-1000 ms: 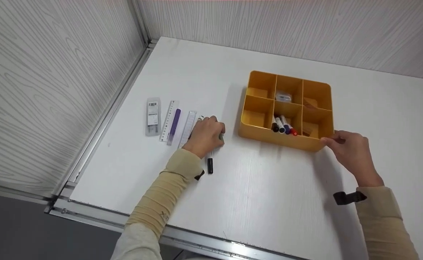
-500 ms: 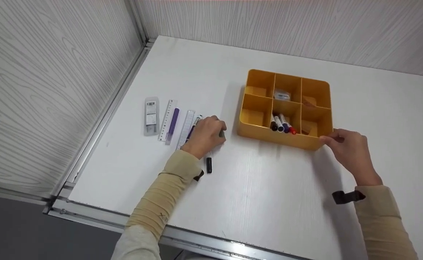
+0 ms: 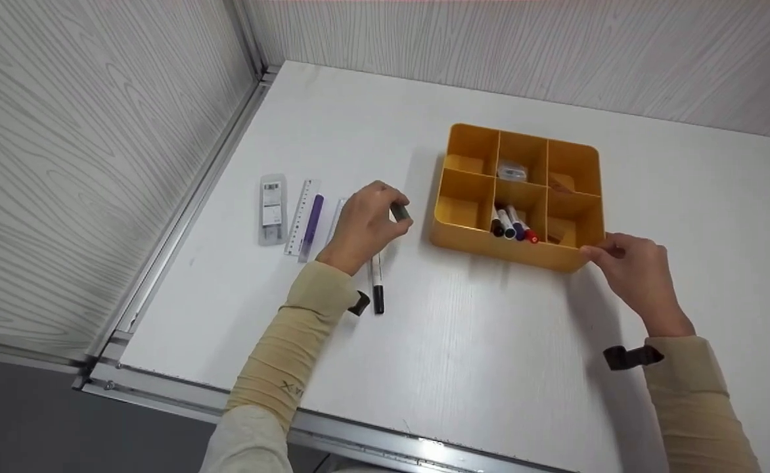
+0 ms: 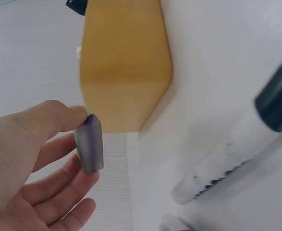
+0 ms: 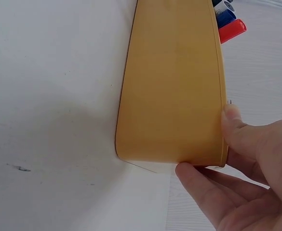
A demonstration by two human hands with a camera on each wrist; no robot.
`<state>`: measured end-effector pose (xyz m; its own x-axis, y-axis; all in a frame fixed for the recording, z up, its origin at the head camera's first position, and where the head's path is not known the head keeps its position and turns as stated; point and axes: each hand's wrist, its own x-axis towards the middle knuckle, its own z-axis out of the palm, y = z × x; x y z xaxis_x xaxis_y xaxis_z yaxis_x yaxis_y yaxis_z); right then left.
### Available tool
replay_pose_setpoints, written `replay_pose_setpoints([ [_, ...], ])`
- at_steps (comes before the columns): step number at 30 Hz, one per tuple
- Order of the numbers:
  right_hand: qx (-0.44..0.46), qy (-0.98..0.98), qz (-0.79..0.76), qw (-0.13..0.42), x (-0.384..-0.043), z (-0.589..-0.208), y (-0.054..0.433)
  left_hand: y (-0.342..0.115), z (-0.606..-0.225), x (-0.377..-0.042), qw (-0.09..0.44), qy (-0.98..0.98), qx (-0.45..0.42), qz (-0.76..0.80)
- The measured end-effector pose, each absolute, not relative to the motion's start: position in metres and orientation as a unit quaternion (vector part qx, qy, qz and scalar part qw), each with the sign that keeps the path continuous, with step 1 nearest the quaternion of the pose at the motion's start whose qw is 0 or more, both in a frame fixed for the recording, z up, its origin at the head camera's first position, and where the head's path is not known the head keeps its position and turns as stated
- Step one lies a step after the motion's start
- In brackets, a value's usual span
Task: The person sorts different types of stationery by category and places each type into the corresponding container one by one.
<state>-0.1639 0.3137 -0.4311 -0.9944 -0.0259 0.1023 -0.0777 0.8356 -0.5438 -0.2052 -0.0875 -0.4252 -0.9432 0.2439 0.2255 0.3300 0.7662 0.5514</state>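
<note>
L hand (image 3: 364, 222) w/ sm. gray block (image 4: 90, 147)

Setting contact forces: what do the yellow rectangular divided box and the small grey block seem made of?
Yellow rectangular divided box: likely rigid plastic, satin; even colour, smooth walls, rounded corners.
Small grey block: unclear, perhaps rubber or plastic, dull finish; smooth face, too blurred to settle.

- Your left hand (image 3: 366, 220): thumb and fingers (image 4: 66, 199) meeting in a pinch, lower fingertips bent loosely.
- Your left forearm (image 3: 280, 355): slants up from the near edge, leaning right.
- Your right hand (image 3: 638, 276): gripping, thumb opposite bent fingers.
- Your right forearm (image 3: 694, 401): rises lower right, leaning left.
- Tan sleeves (image 3: 322, 292), both wrists.
</note>
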Motion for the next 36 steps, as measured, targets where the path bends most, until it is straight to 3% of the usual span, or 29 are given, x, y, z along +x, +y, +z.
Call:
replay_pose_setpoints([
  [8,0.017,-0.956,0.290,0.030,-0.163,-0.431,0.313,-0.071,-0.411,-0.206,0.084,-0.933,-0.172,-0.305],
  [21,0.031,-0.952,0.294,0.075,-0.162,-0.433,0.316,-0.011,-0.377,-0.202,0.096,-0.919,-0.257,-0.282],
  [36,0.000,-0.953,0.301,0.038,-0.163,-0.432,0.310,0.064,-0.360,-0.206,0.037,-0.915,-0.351,-0.195],
])
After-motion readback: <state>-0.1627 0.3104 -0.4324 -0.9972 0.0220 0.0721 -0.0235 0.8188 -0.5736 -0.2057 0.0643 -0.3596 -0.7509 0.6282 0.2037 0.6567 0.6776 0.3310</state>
